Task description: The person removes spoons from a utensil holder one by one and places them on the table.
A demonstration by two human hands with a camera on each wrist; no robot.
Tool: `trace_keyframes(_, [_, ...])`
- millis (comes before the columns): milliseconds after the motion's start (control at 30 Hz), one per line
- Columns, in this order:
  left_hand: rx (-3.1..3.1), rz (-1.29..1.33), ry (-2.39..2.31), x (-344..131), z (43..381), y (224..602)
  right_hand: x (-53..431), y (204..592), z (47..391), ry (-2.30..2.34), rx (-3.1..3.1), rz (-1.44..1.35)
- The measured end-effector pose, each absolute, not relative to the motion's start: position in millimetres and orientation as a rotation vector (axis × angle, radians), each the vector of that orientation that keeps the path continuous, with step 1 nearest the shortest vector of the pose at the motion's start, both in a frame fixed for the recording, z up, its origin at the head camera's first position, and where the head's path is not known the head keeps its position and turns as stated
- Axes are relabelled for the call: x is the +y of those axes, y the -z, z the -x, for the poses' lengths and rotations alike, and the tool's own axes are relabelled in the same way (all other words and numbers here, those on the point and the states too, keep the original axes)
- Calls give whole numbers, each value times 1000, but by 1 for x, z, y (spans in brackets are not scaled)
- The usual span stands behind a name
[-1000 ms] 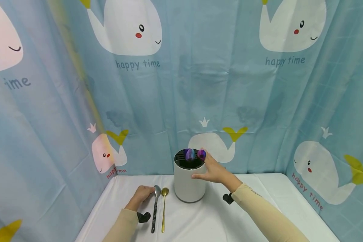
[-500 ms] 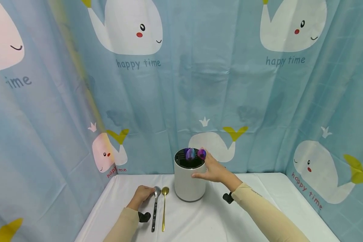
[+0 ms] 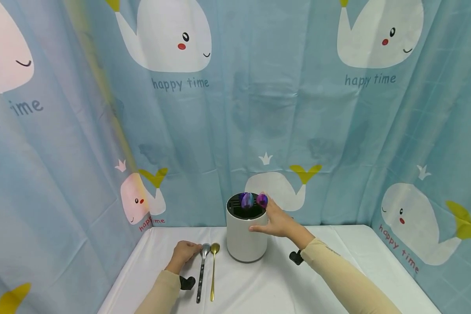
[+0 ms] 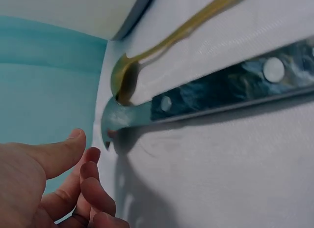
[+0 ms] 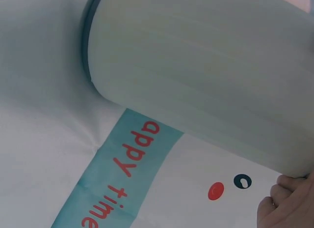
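A silver spoon (image 3: 206,250) with a dark marbled, riveted handle lies on the white cloth, its bowl pointing away from me. Beside its bowl is my left hand (image 3: 184,254); in the left wrist view, the loosely bent fingers (image 4: 95,188) and thumb sit just off the bowl's edge and hold nothing. A thin gold spoon (image 3: 213,272) lies parallel on the right, the two bowls nearly touching. My right hand (image 3: 278,220) grips the rim and upper side of a white cylindrical utensil holder (image 3: 245,242), thumb in front. Its far fingers are mostly hidden.
Iridescent purple-blue utensil ends (image 3: 247,200) stick up from the holder's black slotted top. A white cloth covers the table (image 3: 282,288). Blue curtains (image 3: 322,131) printed with whales close off the back and both sides.
The silver spoon's bowl has shifted slightly right, closer to the gold spoon. My left hand has moved very little, and my right hand stays on the holder.
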State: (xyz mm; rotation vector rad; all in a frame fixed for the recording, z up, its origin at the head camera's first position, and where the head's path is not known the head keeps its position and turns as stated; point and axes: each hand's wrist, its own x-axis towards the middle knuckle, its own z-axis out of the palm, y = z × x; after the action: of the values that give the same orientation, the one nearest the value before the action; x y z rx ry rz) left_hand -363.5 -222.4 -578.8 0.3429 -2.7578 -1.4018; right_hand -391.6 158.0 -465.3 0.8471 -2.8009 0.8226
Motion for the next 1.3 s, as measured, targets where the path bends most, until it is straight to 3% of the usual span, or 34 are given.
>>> trace_keyframes(267, [-2732, -219, 1365, -216, 363, 554, 158, 467, 393, -829, -2803, -846])
trace_keyframes(833, [-2618, 216, 1402, -167, 360, 437, 157, 467, 394, -835, -2789, -852])
trace_keyframes(1300, [-2583, 388, 1357, -123, 365, 420, 158, 469, 396, -833, -2773, -883])
